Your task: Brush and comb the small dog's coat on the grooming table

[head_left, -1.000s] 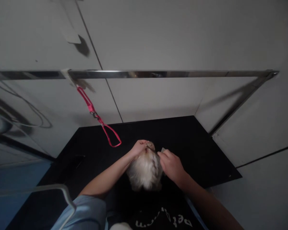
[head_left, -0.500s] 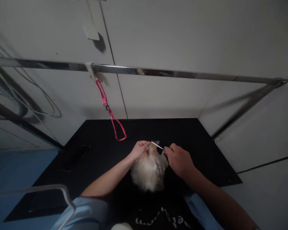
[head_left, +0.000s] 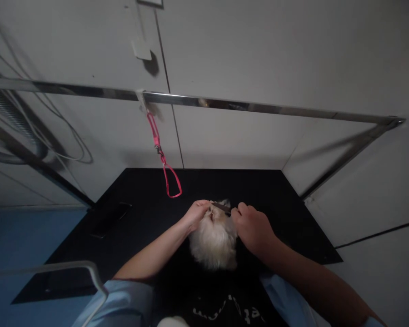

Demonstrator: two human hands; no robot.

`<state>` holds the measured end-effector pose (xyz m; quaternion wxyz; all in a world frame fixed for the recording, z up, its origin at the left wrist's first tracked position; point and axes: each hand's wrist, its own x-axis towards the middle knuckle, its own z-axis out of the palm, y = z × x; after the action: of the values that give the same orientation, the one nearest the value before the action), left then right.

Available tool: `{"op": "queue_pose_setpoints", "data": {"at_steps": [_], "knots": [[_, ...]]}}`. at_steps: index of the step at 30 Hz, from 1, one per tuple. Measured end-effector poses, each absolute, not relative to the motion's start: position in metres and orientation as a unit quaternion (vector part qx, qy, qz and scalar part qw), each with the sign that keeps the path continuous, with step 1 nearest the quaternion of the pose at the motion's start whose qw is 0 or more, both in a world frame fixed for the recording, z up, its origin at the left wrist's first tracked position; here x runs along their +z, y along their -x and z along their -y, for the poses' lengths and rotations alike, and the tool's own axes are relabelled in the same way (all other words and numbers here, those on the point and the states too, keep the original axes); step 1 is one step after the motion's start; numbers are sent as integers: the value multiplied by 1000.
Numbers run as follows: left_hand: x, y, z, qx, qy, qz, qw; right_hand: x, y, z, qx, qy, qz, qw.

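Observation:
A small dog with pale, fluffy fur (head_left: 213, 247) is on the black table, close to my body. My left hand (head_left: 198, 212) is closed at the left side of its head, fingers pinching fur there. In my right hand (head_left: 252, 227), on the other side of the head, is a slim comb (head_left: 221, 208). The comb's flat dark face lies across the top of the dog's head, its tip close to my left fingertips. My fingers cover the comb's near end.
A pink grooming loop (head_left: 172, 181) hangs from a metal bar (head_left: 259, 106) above the black table (head_left: 139, 181). A dark flat rectangular thing (head_left: 112, 220) lies on the table's left. A grey hose (head_left: 15, 120) and cables hang at the wall; a white bent rod (head_left: 92, 268) crosses the lower left.
The comb has turned from a thin bright edge to its darker flat face. My left hand stays at the dog's head. The view has shifted slightly.

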<state>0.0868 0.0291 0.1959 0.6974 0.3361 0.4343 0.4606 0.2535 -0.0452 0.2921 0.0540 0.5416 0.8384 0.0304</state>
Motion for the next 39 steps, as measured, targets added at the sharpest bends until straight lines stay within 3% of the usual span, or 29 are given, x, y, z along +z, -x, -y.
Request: {"op": "queue_pose_setpoints", "data": {"at_steps": [13, 17, 22, 39], "knots": [[191, -85, -25, 479, -308, -434, 698, 311, -240, 46, 11, -509, -855, 102], [197, -84, -23, 465, -301, -432, 712, 317, -238, 46, 57, -538, -837, 81], [198, -85, -22, 475, -298, -428, 709, 317, -231, 48, 29, -504, -856, 113], [186, -87, -12, 439, -348, -418, 715, 315, -235, 46, 19, -530, -842, 103]]}}
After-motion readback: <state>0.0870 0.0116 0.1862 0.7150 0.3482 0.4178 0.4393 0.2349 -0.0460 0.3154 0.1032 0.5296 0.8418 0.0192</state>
